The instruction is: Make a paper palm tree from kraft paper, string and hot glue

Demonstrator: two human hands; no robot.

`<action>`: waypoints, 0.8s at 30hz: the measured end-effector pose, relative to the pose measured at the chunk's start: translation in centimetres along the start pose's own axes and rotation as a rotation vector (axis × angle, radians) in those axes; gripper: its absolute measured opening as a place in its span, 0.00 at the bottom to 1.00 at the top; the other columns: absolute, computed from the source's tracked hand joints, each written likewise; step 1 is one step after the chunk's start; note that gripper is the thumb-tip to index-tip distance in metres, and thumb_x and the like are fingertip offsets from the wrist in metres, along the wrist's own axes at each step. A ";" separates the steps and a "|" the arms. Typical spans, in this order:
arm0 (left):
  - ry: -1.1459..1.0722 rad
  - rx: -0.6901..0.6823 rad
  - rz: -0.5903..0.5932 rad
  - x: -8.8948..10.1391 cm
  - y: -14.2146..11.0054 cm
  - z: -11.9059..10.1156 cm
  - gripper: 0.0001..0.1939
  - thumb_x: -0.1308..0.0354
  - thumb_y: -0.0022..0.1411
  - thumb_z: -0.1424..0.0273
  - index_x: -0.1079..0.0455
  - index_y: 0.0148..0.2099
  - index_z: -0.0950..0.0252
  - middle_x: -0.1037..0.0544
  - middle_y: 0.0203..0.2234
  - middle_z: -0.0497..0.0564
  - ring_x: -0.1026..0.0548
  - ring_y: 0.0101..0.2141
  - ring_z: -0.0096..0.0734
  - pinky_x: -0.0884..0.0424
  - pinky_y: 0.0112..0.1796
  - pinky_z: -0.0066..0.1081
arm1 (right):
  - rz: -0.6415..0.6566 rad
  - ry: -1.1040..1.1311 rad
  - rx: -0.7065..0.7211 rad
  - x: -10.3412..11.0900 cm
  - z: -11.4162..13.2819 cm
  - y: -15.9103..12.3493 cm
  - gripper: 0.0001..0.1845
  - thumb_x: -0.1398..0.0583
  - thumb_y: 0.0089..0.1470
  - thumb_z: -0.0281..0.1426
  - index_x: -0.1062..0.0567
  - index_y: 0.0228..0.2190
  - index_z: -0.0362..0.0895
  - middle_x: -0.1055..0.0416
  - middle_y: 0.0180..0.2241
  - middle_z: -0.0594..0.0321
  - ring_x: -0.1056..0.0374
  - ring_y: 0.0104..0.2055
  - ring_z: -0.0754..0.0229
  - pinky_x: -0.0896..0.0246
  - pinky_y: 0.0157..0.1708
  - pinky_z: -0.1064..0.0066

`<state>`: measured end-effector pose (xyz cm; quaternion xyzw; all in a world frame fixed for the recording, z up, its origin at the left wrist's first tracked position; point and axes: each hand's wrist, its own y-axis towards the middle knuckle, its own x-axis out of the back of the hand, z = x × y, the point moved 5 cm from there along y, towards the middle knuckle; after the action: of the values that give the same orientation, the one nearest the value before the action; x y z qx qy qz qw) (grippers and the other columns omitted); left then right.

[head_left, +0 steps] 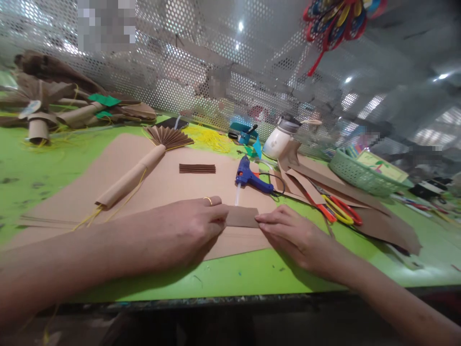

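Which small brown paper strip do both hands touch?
The nearer strip, between left hand and right hand; the darker, pleated strip behind lies untouched.

This person has both hands at the brown paper strip (243,216). The left hand (192,230) is back-up, its curled fingers pinching the strip's left end; the bare left forearm (90,259) stretches out left of it. The right hand (295,235), fingers straighter and bunched, grips the right end, its bare forearm (382,283) slanting off to the strip's near right.

paper strip (243,217): plain brown
pleated piece (197,168): dark brown, striped
glue gun (248,177): blue
desk (239,276): bright green
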<state>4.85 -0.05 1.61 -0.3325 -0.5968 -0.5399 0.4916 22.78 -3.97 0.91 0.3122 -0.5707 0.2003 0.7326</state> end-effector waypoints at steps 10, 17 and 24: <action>0.008 0.007 0.121 0.0 2.9 0.8 0.06 0.46 0.53 0.77 0.30 0.26 0.67 0.29 0.21 0.51 0.33 0.22 0.30 0.40 0.24 0.31 | 0.089 -0.513 0.068 -0.9 2.2 3.2 0.08 0.41 0.54 0.20 0.27 0.24 0.38 0.31 0.26 0.55 0.41 0.30 0.56 0.46 0.27 0.65; 0.025 0.053 0.087 -0.5 3.6 0.4 0.05 0.48 0.52 0.78 0.31 0.28 0.66 0.30 0.20 0.50 0.33 0.20 0.29 0.39 0.23 0.30 | -0.026 -0.473 0.087 -1.1 1.8 2.5 0.13 0.47 0.57 0.19 0.28 0.24 0.38 0.33 0.25 0.55 0.43 0.29 0.57 0.49 0.26 0.66; -0.009 0.151 0.083 -0.2 3.4 1.4 0.07 0.48 0.56 0.77 0.31 0.28 0.66 0.28 0.25 0.50 0.31 0.24 0.30 0.40 0.25 0.29 | -0.098 -0.020 -0.071 0.3 -0.2 2.6 0.08 0.47 0.59 0.23 0.29 0.29 0.40 0.32 0.30 0.58 0.38 0.32 0.60 0.42 0.30 0.69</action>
<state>7.76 2.01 2.59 -0.3213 -0.6238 -0.4710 0.5346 21.27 -1.97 1.80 0.3156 -0.5686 0.1405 0.7465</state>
